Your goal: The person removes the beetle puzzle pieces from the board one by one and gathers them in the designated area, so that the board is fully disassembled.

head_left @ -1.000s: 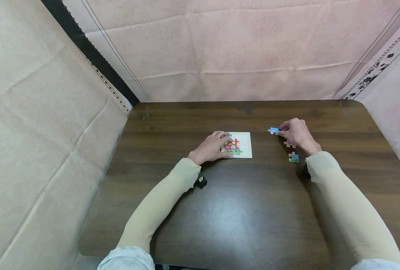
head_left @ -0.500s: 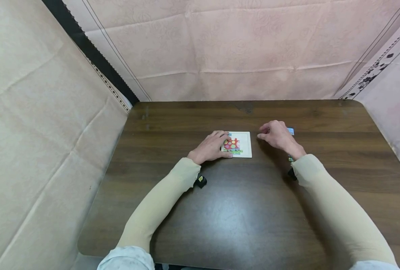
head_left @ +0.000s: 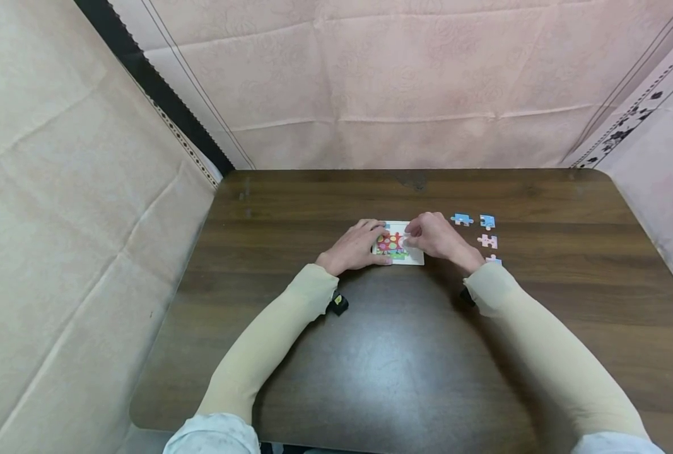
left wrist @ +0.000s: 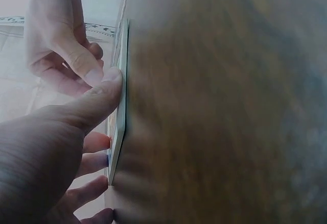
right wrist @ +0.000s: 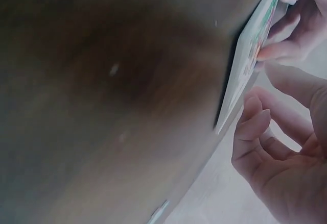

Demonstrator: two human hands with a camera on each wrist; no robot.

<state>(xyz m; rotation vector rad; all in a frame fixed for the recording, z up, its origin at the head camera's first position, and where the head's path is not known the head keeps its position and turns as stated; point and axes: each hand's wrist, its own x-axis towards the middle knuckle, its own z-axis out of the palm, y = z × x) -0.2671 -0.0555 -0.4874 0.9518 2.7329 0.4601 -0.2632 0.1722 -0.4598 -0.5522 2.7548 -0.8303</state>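
Observation:
A small jigsaw puzzle in a white tray lies on the table, with a red, spotted picture and green along its near side. My left hand rests over the tray's left part, fingers spread and thumb at the near edge. Over the right half, my right hand pinches a pale jigsaw piece between thumb and fingertips, close over the tray face. The fingers mostly hide that piece. In the right wrist view, the right thumb and bent fingers meet right beside the tray.
Several loose jigsaw pieces lie right of the tray: a blue one, another blue one, and a pink one. One more piece is partly behind the right wrist. The brown wooden table has pale cloth behind it.
My right hand has moved left from the loose pieces to the tray, carrying a pinched piece, and the loose pieces show again. My left hand has stayed in place.

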